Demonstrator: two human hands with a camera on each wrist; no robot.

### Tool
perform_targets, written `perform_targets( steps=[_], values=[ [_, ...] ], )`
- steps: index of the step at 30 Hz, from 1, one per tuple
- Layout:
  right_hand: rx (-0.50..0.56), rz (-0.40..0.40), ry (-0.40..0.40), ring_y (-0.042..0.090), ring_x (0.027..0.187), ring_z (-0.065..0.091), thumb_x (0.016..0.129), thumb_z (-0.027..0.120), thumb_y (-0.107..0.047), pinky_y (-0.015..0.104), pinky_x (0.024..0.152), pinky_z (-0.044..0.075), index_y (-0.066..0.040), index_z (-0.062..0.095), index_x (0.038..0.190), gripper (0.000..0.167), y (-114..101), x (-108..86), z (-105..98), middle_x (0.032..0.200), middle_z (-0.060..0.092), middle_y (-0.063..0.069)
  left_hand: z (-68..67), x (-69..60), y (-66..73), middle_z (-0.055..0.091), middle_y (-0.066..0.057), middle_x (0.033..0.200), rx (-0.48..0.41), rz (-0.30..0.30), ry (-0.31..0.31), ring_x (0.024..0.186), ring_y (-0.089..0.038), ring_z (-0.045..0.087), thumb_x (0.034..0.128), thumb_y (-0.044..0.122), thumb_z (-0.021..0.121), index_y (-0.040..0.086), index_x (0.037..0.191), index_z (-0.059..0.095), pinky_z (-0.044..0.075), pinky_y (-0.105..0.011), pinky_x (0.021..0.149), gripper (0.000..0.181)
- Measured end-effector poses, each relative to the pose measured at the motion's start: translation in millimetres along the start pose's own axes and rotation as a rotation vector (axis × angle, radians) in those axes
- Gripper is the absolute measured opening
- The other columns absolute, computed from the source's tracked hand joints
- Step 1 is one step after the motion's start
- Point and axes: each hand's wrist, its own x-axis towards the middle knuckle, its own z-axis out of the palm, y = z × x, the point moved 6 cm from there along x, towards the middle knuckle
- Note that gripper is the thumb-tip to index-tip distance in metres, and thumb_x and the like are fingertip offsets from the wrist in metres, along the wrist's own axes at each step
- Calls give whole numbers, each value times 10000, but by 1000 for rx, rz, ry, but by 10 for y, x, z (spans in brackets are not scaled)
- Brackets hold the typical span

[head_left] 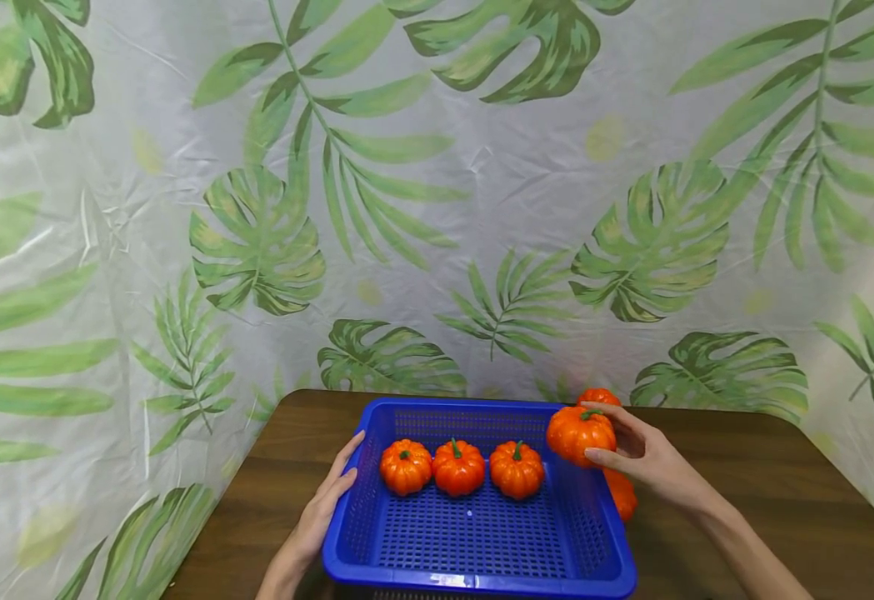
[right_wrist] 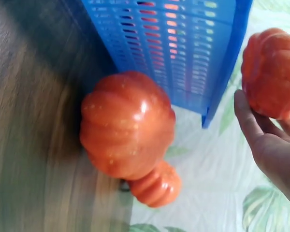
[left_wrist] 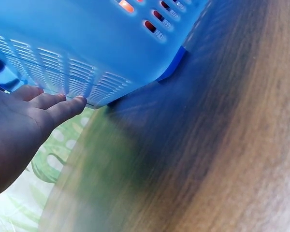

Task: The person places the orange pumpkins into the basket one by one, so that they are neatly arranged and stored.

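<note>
A small orange pumpkin with a green stem (head_left: 581,435) is held by my right hand (head_left: 650,458), thumb and fingers on its right side, above the right rim of a blue plastic basket (head_left: 474,581). Inside the basket, three similar pumpkins sit in a row: a left one (head_left: 406,467), a middle one (head_left: 459,468) and a right one (head_left: 516,471). My left hand (head_left: 317,510) touches the basket's left side; the left wrist view shows its fingers (left_wrist: 63,110) extended along the outer wall. The right wrist view shows the held pumpkin (right_wrist: 271,72) off the table.
Outside the basket's right wall, two more pumpkins are on the table: a near one (right_wrist: 128,124) and a far one (right_wrist: 157,185). The brown wooden table (head_left: 736,467) backs onto a leaf-patterned sheet (head_left: 511,208).
</note>
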Motion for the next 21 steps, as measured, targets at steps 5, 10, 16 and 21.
perform_targets(
  steps=[5,10,16,21],
  values=[
    [-3,-3,-55,-44,1275,577,1042,598,-77,188,981,519,-39,399,1566,561,-20,99,114,1479,544,-36,1,5,-8,141,-25,1695,-11,1,0,1370,-217,519,1156,309,216,183,1670,-44,499,-364,1059,590],
    [-8,67,-104,-47,1266,575,1044,613,-138,217,974,532,-88,390,1577,579,-96,182,237,1556,453,204,8,15,-2,47,-115,1713,-3,-5,13,1389,-193,491,1155,316,219,188,1672,-32,482,-345,1073,588],
    [-23,128,-149,262,1392,544,1016,669,-210,264,981,532,-170,427,1570,605,-239,302,381,1572,470,177,-3,6,-5,15,-146,1717,-1,-8,32,1391,-200,485,1155,320,222,212,1675,-9,482,-341,1068,579],
    [-9,134,-178,370,1430,499,992,704,-228,248,1006,514,-226,437,1571,637,-335,409,481,1583,481,131,2,4,-4,-10,-178,1717,-7,-8,21,1392,-222,485,1155,319,216,205,1673,-28,486,-356,1069,584]
  ],
)
